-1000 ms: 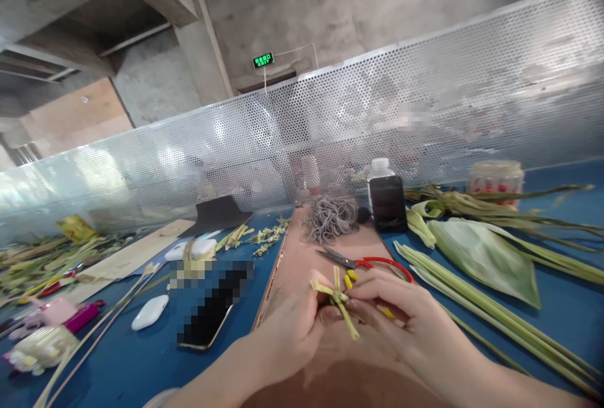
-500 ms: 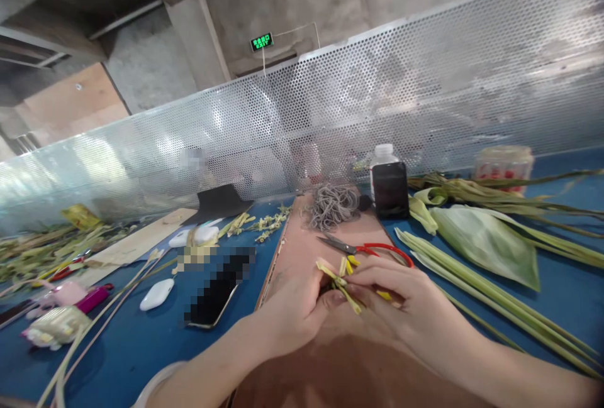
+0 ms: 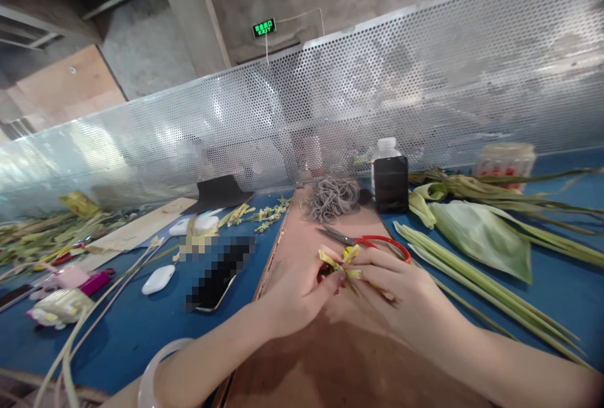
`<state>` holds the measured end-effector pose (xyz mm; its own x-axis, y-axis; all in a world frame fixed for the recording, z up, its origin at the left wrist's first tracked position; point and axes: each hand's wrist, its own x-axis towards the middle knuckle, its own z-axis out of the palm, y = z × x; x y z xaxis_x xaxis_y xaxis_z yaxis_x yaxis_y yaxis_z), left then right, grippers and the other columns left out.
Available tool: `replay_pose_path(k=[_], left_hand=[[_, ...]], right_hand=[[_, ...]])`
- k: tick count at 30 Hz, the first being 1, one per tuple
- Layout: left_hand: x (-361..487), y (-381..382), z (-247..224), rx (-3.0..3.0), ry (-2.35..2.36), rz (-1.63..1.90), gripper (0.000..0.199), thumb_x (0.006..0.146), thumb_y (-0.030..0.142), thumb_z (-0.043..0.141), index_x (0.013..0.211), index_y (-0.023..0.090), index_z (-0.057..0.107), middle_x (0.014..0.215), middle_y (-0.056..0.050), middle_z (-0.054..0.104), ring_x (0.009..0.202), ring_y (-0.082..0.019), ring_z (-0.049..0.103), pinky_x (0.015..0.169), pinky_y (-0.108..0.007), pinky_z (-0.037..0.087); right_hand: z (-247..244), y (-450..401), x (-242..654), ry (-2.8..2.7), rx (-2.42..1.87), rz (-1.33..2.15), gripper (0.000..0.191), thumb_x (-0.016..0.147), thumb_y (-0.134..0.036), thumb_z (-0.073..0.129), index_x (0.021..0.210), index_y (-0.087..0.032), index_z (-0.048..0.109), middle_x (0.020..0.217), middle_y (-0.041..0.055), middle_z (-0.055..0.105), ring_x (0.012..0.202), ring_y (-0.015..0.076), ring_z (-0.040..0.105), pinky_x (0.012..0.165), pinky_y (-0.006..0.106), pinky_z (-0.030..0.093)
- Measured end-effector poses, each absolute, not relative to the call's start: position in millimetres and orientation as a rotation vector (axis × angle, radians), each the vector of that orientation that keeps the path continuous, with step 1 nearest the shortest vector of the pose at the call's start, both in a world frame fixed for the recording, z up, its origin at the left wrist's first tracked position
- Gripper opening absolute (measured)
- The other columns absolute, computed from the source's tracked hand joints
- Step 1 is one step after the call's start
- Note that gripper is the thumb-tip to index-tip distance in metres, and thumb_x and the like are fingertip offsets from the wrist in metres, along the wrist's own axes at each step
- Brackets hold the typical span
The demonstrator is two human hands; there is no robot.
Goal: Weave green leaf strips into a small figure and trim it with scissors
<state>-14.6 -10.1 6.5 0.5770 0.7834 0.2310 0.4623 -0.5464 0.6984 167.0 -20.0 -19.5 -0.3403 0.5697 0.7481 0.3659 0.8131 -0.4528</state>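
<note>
In the head view my left hand (image 3: 299,288) pinches a small knotted piece of yellow-green leaf strips (image 3: 353,274) between thumb and fingers. Short strip ends stick out from it on several sides. My right hand (image 3: 406,295) closes on the same piece from the right; its thumb and fingertips are partly hidden. Just beyond the fingers, scissors with red handles (image 3: 399,248) lie on the brown board (image 3: 283,358), blades pointing left. Some small yellow bits show beside the right fingers, partly covered.
Grey twine (image 3: 334,199) is heaped at the board's far end, near a phone (image 3: 391,185) propped against a bottle (image 3: 387,143). Long green leaf strips (image 3: 476,279) and a broad leaf (image 3: 481,238) lie right. Left are another phone (image 3: 214,292) and a white case (image 3: 158,279).
The leaf piece has turned in my fingers, and its strip ends point differently. My right hand has its fingers flatter over the piece. The view has tilted slightly.
</note>
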Motion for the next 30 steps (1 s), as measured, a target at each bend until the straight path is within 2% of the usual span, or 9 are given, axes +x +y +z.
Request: replay_pose_path(k=[9,15,16,19,22,30], left_hand=[[-11.6,-11.9,7.8,2.037,0.933,0.788,0.020,0.090,0.034,0.041,0.090,0.018,0.054,0.085,-0.003,0.056,0.081,-0.015,0.054,0.077,-0.029,0.044],[-12.0,-9.4,10.4,1.873,0.853,0.815,0.018,0.088,0.032,0.045,0.085,0.017,0.054,0.079,-0.001,0.056,0.077,-0.013,0.054,0.073,-0.027,0.043],[-12.3,-8.5,10.4,1.860,0.859,0.836,0.017,0.087,0.032,0.046,0.084,0.017,0.054,0.078,-0.001,0.055,0.076,-0.013,0.054,0.072,-0.027,0.043],[-12.8,-5.1,9.9,1.779,0.861,0.880,0.014,0.085,0.029,0.049,0.083,0.016,0.055,0.078,-0.001,0.055,0.075,-0.012,0.052,0.070,-0.026,0.043],[-12.9,-2.7,8.9,1.695,0.849,0.873,0.010,0.083,0.026,0.050,0.083,0.017,0.054,0.079,0.000,0.055,0.074,-0.012,0.051,0.069,-0.026,0.042],[-12.0,-2.8,5.3,1.644,0.882,0.755,0.011,0.078,0.027,0.054,0.079,0.016,0.052,0.070,0.002,0.052,0.067,-0.010,0.049,0.066,-0.025,0.041]], right_hand=[[-24.6,-19.0,166.6,-1.851,-0.707,0.303,0.014,0.082,-0.012,0.056,0.078,-0.020,0.066,0.086,0.0044,0.060,0.080,0.0142,0.060,0.068,0.024,0.051],[-22.1,-18.9,168.2,-1.841,-0.817,0.286,0.003,0.081,-0.020,0.059,0.082,-0.020,0.062,0.088,0.0036,0.054,0.072,0.0126,0.056,0.063,0.025,0.050],[-21.2,-18.2,169.0,-1.838,-0.845,0.258,0.006,0.080,-0.022,0.061,0.085,-0.020,0.061,0.088,0.0039,0.053,0.072,0.0129,0.055,0.063,0.027,0.050],[-19.6,-14.6,171.2,-1.865,-0.850,0.168,0.022,0.079,-0.024,0.063,0.101,-0.020,0.058,0.097,0.0061,0.053,0.082,0.0157,0.057,0.071,0.030,0.052],[-21.0,-10.3,172.5,-1.994,-0.729,0.157,0.030,0.083,-0.017,0.056,0.112,-0.022,0.056,0.105,0.0064,0.056,0.094,0.0153,0.058,0.080,0.028,0.052],[-24.8,-5.8,180.9,-2.082,-0.515,-0.045,0.022,0.088,-0.017,0.049,0.105,-0.019,0.062,0.102,0.0074,0.065,0.096,0.0153,0.062,0.084,0.027,0.053]])
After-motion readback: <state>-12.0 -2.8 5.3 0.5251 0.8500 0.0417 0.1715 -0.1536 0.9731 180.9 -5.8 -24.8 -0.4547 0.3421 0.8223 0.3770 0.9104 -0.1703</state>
